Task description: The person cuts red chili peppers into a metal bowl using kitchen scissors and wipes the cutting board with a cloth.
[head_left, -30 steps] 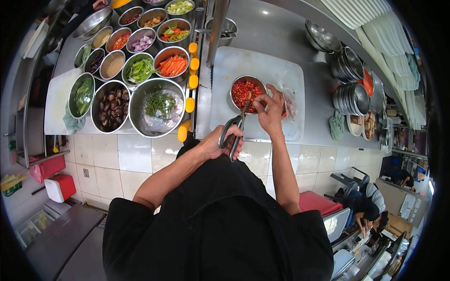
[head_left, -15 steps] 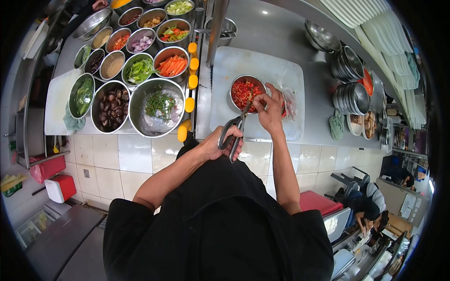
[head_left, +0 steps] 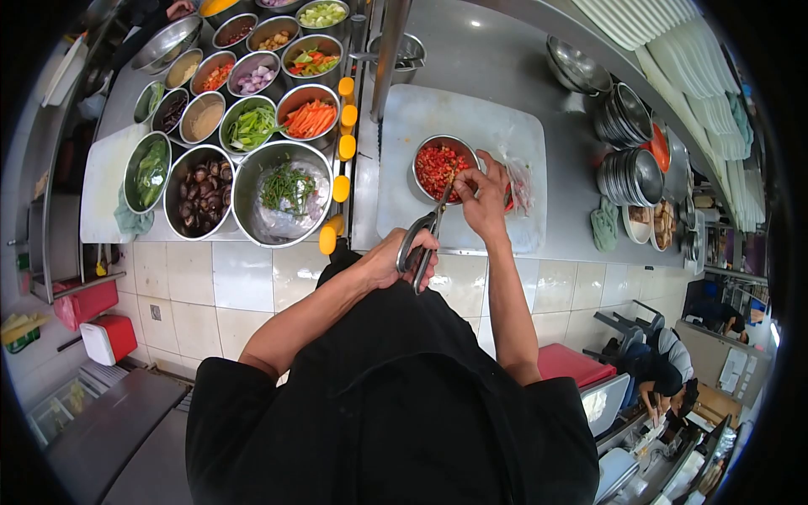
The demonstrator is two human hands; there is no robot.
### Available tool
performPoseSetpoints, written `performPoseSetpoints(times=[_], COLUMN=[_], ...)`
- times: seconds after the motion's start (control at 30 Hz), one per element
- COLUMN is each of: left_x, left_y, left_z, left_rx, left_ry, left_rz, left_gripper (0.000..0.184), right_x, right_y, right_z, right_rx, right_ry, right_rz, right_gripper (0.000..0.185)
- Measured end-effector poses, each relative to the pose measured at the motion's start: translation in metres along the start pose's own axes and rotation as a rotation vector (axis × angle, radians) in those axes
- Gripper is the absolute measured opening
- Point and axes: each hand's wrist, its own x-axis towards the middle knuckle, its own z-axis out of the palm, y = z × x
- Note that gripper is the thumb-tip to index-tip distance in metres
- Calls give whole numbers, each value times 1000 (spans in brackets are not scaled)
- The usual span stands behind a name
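Observation:
My left hand (head_left: pixel 406 254) is wrapped around the dark handles of a pair of scissors (head_left: pixel 438 216). The blades point up and away, their tips over the near right side of a steel bowl (head_left: pixel 416 177). Chopped red chili (head_left: pixel 441 168) fills much of that bowl, which stands on a white cutting board (head_left: pixel 404 114). Beside the bowl's right rim, my right hand (head_left: pixel 486 198) is pinched close to the blade tips. A bit of red chili (head_left: pixel 509 199) shows at its edge; the rest is hidden by the fingers. A clear plastic bag (head_left: pixel 522 187) lies just right of this hand.
Several steel bowls of cut vegetables stand left, including carrots (head_left: pixel 310 119), mushrooms (head_left: pixel 199 196) and a large bowl of green herbs (head_left: pixel 286 189). A metal post (head_left: pixel 390 63) rises behind the board. Stacked steel bowls (head_left: pixel 629 181) and a green cloth (head_left: pixel 603 225) lie right. Another person (head_left: pixel 663 370) bends at lower right.
The scissor handles have shifted slightly in my left hand. My right hand stays beside the bowl, nearly unmoved.

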Motion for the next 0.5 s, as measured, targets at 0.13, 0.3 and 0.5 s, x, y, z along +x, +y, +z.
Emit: performPoseSetpoints(times=[0.13,0.3,0.5], left_x=[2,-3,-7], left_y=[1,1,3], left_z=[-2,0,-12], left_rx=[18,-24,-54], left_ry=[55,73,73], left_rz=[27,37,53], left_gripper=[28,28,28], right_x=[-1,-2,-10], right_y=[-2,1,8], right_z=[-1,-2,-13], right_rx=[-26,-37,75], right_ry=[3,75,236], right_rz=[-4,10,94], right_gripper=[9,8,9])
